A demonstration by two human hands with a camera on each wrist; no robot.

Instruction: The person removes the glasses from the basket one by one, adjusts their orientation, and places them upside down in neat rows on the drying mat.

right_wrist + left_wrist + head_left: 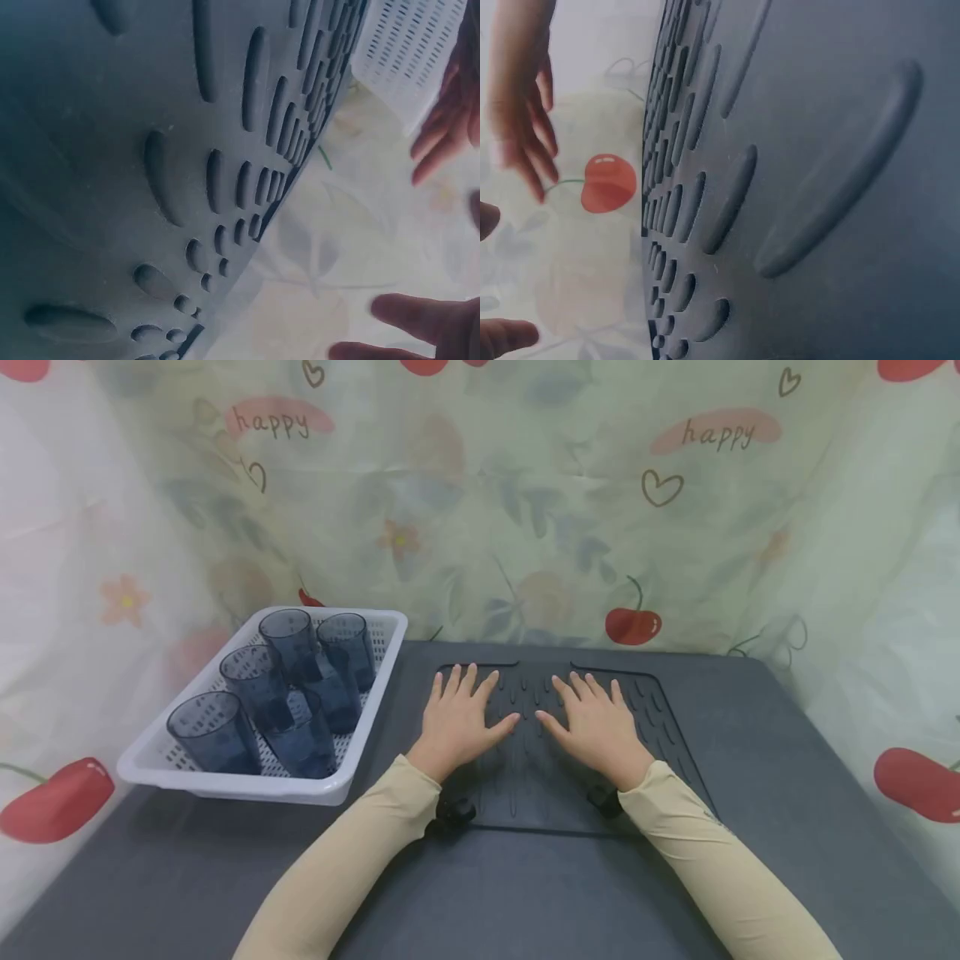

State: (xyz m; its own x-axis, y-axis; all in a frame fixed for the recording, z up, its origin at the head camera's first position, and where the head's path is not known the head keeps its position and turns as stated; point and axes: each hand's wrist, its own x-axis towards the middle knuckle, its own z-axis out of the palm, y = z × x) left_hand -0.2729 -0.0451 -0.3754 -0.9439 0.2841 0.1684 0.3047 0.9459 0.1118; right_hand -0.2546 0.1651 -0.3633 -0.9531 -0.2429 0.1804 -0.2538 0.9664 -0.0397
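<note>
My left hand (459, 727) and right hand (600, 731) are held over a dark drying mat (525, 797) with raised oval ridges. Both have their fingers spread, palms down, thumbs pointing toward each other, and nothing in them. In the left wrist view the ridged mat (810, 165) fills the right side, with the right hand (525, 105) beyond. The right wrist view shows the mat (112, 210) close up and fingertips (409, 311) of the right hand above it.
To the left stands a white perforated basket (382, 693) with several blue-tinted drinking glasses (217, 735) upright inside. The dark table (465, 902) runs under everything. A printed curtain (480, 527) with cherries and hearts hangs behind and on both sides.
</note>
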